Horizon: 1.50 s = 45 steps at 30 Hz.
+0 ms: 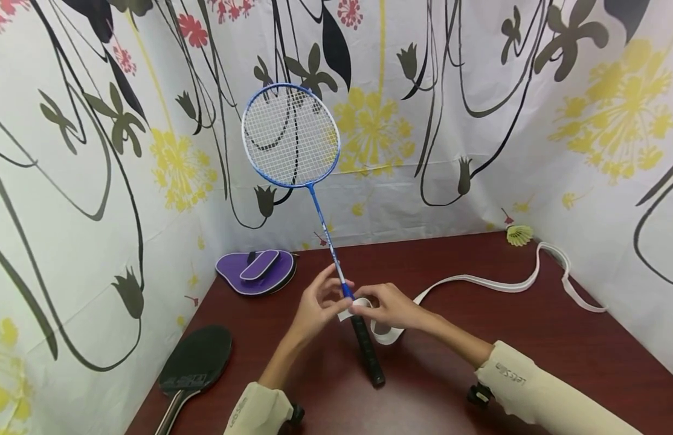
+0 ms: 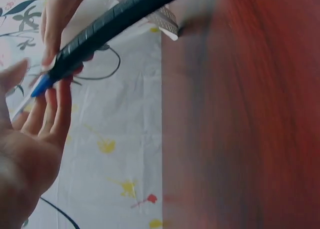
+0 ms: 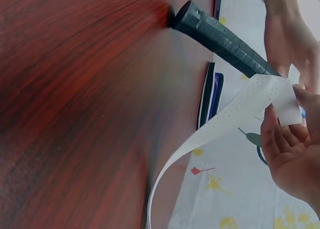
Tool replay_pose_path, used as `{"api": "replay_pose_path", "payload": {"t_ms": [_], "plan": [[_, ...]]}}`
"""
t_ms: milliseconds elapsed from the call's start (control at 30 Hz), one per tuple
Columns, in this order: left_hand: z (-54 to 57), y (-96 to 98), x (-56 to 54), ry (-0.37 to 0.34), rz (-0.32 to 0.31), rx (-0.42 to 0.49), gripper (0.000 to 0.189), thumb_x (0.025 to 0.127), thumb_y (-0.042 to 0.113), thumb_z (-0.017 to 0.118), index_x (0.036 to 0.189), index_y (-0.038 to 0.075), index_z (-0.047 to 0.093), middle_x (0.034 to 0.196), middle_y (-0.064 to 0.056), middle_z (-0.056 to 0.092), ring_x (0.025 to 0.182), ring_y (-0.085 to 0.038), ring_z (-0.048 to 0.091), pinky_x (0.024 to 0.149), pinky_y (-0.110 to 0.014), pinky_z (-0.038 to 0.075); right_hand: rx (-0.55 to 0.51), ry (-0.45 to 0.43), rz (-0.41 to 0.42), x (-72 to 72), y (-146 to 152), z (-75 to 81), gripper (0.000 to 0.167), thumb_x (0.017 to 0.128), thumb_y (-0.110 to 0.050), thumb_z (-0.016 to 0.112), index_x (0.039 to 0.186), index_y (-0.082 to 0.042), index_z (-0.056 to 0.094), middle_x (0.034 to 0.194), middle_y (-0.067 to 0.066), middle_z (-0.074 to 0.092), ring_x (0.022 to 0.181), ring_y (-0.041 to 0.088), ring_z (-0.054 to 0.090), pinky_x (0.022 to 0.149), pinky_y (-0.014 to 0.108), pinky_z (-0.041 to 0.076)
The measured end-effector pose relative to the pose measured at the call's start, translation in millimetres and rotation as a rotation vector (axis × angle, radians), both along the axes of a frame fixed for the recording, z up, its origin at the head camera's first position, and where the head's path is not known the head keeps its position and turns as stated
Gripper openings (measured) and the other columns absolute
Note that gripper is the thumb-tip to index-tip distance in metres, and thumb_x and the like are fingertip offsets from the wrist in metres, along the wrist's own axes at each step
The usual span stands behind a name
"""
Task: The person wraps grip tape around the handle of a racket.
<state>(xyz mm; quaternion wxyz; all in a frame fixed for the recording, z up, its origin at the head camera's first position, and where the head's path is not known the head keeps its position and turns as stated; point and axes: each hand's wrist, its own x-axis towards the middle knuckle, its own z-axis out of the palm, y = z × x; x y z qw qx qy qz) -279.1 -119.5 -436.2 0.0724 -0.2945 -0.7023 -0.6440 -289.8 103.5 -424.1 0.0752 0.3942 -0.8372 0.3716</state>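
A blue and white badminton racket (image 1: 330,241) leans upward, its head away from me and its black handle (image 1: 367,350) toward me. My left hand (image 1: 313,305) holds it near the blue cone above the handle, with the fingers behind and the thumb in front. A long white strip of perforated grip tape (image 3: 215,126) runs to the top of the handle. My right hand (image 1: 388,307) pinches the tape near its end, beside the left fingertips. In the right wrist view the tape's end lies across the handle top. How far it wraps round is hidden.
On the dark red table (image 1: 450,374), a black table tennis paddle (image 1: 197,356) lies at left and a purple paddle case (image 1: 249,272) behind it. A yellow shuttlecock (image 1: 519,235) sits at the back right. The tape trails right across the table. Patterned curtain (image 1: 423,133) encloses the sides.
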Motion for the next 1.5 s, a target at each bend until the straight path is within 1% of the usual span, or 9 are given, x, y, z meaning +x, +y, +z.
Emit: {"api": "replay_pose_path", "payload": {"t_ms": [133, 300, 467, 600, 700, 900, 1133, 1367, 1500], "plan": [[-7.7, -12.1, 4.7, -0.005, -0.051, -0.035, 0.081, 0.091, -0.007, 0.075, 0.160, 0.005, 0.035, 0.129, -0.029, 0.065, 0.107, -0.021, 0.068, 0.081, -0.031, 0.061, -0.014, 0.009, 0.027, 0.1, -0.3, -2.2, 0.017, 0.099, -0.031, 0.073, 0.105, -0.015, 0.076, 0.069, -0.015, 0.051, 0.061, 0.001, 0.046, 0.056, 0.021, 0.039], [-15.7, -14.8, 6.3, -0.022, -0.054, -0.025, 0.065, 0.092, -0.005, 0.075, 0.150, 0.005, 0.049, 0.124, -0.025, 0.067, 0.106, -0.028, 0.070, 0.082, -0.043, 0.063, -0.025, 0.004, 0.056, -0.4, 0.9, -5.0, 0.015, 0.099, -0.029, 0.073, 0.105, -0.015, 0.075, 0.072, -0.015, 0.055, 0.062, 0.001, 0.047, 0.056, 0.021, 0.041], [-20.0, -12.5, 11.5, -0.038, 0.127, -0.025, 0.034, 0.086, 0.005, 0.085, 0.116, 0.002, 0.068, 0.105, -0.016, 0.071, 0.092, -0.029, 0.071, 0.080, -0.038, 0.062, -0.015, 0.002, 0.043, -0.1, 1.8, -4.6, 0.016, 0.098, -0.028, 0.075, 0.106, -0.014, 0.076, 0.073, -0.015, 0.056, 0.063, 0.001, 0.047, 0.057, 0.021, 0.041], [-20.1, -9.6, 20.3, -0.065, 0.287, -0.106, 0.014, 0.086, 0.022, 0.088, 0.094, 0.014, 0.079, 0.092, -0.003, 0.076, 0.085, -0.021, 0.074, 0.080, -0.030, 0.060, -0.018, -0.002, 0.045, 0.0, 2.4, -4.0, 0.017, 0.098, -0.028, 0.074, 0.107, -0.014, 0.076, 0.074, -0.015, 0.059, 0.062, 0.001, 0.048, 0.056, 0.021, 0.042], [-11.7, -3.3, 31.5, -0.090, 0.303, -0.139, 0.013, 0.091, 0.025, 0.083, 0.098, 0.014, 0.082, 0.094, -0.002, 0.078, 0.089, -0.019, 0.075, 0.082, -0.028, 0.060, -0.024, -0.010, 0.049, -0.6, 2.3, -3.9, 0.017, 0.099, -0.028, 0.074, 0.108, -0.013, 0.076, 0.075, -0.014, 0.060, 0.062, 0.001, 0.048, 0.057, 0.021, 0.043], [3.2, 8.3, 45.7, -0.174, 0.337, -0.132, 0.019, 0.096, 0.020, 0.077, 0.107, 0.006, 0.081, 0.094, -0.012, 0.079, 0.088, -0.039, 0.076, 0.075, -0.032, 0.062, -0.055, 0.020, 0.018, -2.2, 0.0, -7.2, 0.014, 0.096, -0.028, 0.077, 0.103, -0.016, 0.077, 0.073, -0.015, 0.060, 0.061, 0.001, 0.049, 0.056, 0.021, 0.042], [8.0, 19.9, 44.6, -0.232, 0.428, -0.103, 0.025, 0.094, 0.028, 0.078, 0.105, 0.006, 0.082, 0.085, -0.012, 0.078, 0.078, -0.035, 0.077, 0.071, -0.032, 0.059, -0.083, 0.068, -0.030, -2.9, -3.2, -6.8, 0.011, 0.094, -0.024, 0.080, 0.098, -0.016, 0.075, 0.070, -0.014, 0.056, 0.061, 0.000, 0.048, 0.055, 0.020, 0.041], [11.5, 27.6, 37.8, -0.257, 0.521, -0.108, 0.033, 0.092, 0.041, 0.080, 0.099, 0.009, 0.083, 0.081, -0.002, 0.078, 0.066, -0.018, 0.075, 0.068, -0.028, 0.059, -0.085, 0.064, -0.064, -1.5, -6.8, -5.8, 0.010, 0.093, -0.021, 0.080, 0.100, -0.015, 0.075, 0.072, -0.014, 0.057, 0.062, 0.001, 0.047, 0.057, 0.020, 0.041], [12.6, 28.3, 33.4, -0.278, 0.552, -0.106, 0.037, 0.091, 0.044, 0.081, 0.096, 0.008, 0.083, 0.080, -0.004, 0.077, 0.066, -0.022, 0.075, 0.064, -0.028, 0.059, -0.099, 0.063, -0.080, 0.7, -9.7, -5.4, 0.010, 0.093, -0.025, 0.080, 0.098, -0.017, 0.076, 0.070, -0.014, 0.056, 0.060, 0.002, 0.045, 0.056, 0.020, 0.039]]}}
